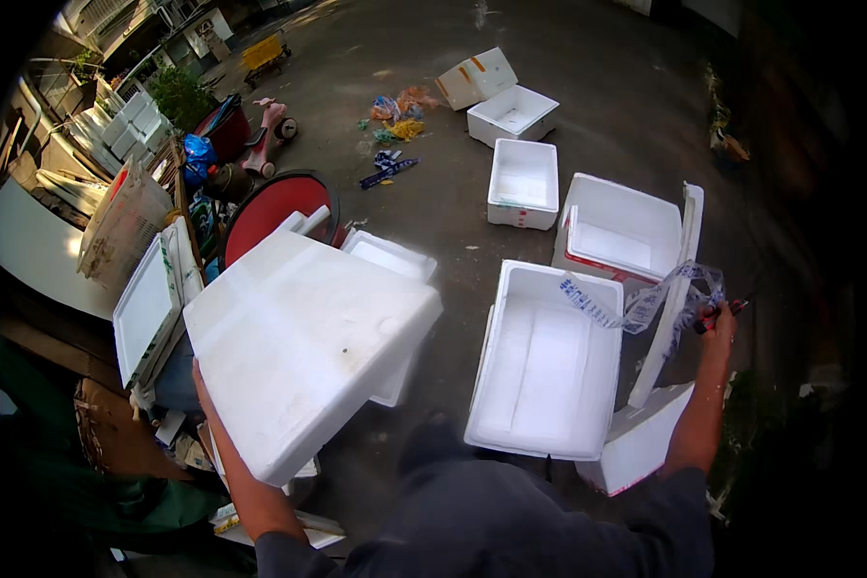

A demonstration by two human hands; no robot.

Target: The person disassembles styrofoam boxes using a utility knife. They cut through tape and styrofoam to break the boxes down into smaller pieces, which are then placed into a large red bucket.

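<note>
A large white foam box (303, 328) hangs tilted at my left, smooth side up. My left hand (200, 378) grips its left edge, the fingers mostly hidden behind it. On the right, my right hand (722, 326) is closed round a small red-and-black handled tool (709, 318), its kind unclear. A twisted strip of clear packing tape (643, 310) with blue print trails from that hand. It crosses a white foam lid (667, 299) standing on edge and reaches over an open foam box (544, 361).
More open foam boxes (524, 183) line the ground ahead. At left are a round red tub (277, 217), a stacked foam lid (147, 308) and a dirty white basket (123, 226). Crumpled plastic (402, 111), a pink ride-on toy (268, 140) and a yellow cart (263, 53) lie farther off.
</note>
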